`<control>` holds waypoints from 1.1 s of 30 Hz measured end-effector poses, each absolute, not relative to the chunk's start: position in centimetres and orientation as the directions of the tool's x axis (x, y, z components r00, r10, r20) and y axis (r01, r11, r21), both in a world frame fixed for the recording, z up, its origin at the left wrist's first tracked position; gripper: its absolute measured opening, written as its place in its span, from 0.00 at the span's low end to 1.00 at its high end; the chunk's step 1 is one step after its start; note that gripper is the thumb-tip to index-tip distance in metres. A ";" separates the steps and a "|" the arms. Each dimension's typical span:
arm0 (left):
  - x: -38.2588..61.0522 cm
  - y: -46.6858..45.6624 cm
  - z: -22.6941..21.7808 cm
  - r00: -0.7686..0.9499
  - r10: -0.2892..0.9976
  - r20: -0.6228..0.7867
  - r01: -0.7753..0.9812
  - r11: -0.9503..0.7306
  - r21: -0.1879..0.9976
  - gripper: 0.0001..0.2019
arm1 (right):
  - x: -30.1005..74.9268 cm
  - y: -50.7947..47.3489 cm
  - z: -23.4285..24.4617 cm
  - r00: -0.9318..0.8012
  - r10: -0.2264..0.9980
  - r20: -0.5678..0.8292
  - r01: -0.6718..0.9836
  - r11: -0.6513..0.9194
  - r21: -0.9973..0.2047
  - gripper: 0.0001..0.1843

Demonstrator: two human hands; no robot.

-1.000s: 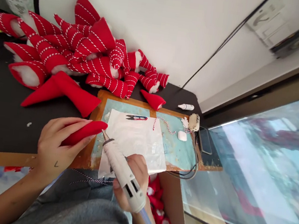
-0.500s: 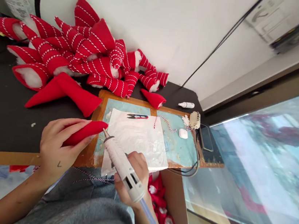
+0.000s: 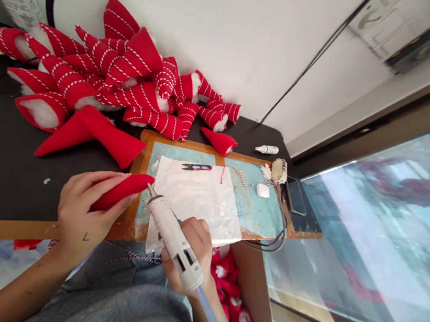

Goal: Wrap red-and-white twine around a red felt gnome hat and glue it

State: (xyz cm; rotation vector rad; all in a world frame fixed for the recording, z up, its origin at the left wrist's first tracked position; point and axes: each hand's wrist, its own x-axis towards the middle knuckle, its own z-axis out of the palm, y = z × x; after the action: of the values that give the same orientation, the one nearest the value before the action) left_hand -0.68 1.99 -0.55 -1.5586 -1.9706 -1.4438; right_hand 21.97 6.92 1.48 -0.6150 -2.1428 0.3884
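Note:
My left hand (image 3: 88,205) is closed around a plain red felt cone (image 3: 123,192), its pointed end facing right. My right hand (image 3: 193,250) grips a white hot glue gun (image 3: 173,237) by its handle, with a clear glue stick (image 3: 214,316) trailing from the rear. The gun's nozzle meets the tip of the cone, or sits very close to it. Beneath the gun lies a white sheet (image 3: 204,202) on a blue board (image 3: 259,217). Thread snips (image 3: 197,167) rest on the sheet, and a red-and-white cord (image 3: 239,173) curves beside them.
Stuffed red cones wound with striped cord (image 3: 137,61) pile up against the wall. Plain red cones (image 3: 95,134) lie left of the board. A white power block (image 3: 279,170), a phone (image 3: 296,195) and a small white tube (image 3: 267,149) are at the right. Below, a box (image 3: 259,304) holds red pieces.
The glue gun's rear has shifted slightly left, while its nozzle stays at the cone's tip. My left hand keeps almost the same place. The camera view has moved a little.

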 end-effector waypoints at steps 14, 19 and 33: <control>-0.6 1.7 -0.6 -0.511 0.691 0.511 0.663 -0.062 0.746 0.13 | 22.5 7.2 2.7 -0.441 0.648 0.621 0.261 0.755 -0.602 0.13; -0.2 1.6 0.2 -0.532 0.809 -0.252 -0.230 0.149 0.962 0.26 | 22.5 6.7 2.8 -0.442 0.626 0.642 0.180 0.763 -0.621 0.19; 0.6 1.1 1.2 -0.299 0.772 -0.560 -0.601 0.304 0.739 0.25 | 22.2 6.8 3.0 -0.506 0.610 0.609 0.138 0.755 -0.641 0.17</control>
State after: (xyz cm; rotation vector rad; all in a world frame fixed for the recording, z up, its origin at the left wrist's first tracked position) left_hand 0.63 1.10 1.18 -0.4203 -3.0108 -3.1757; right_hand 22.23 6.76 2.95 -0.5618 -2.0487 0.6629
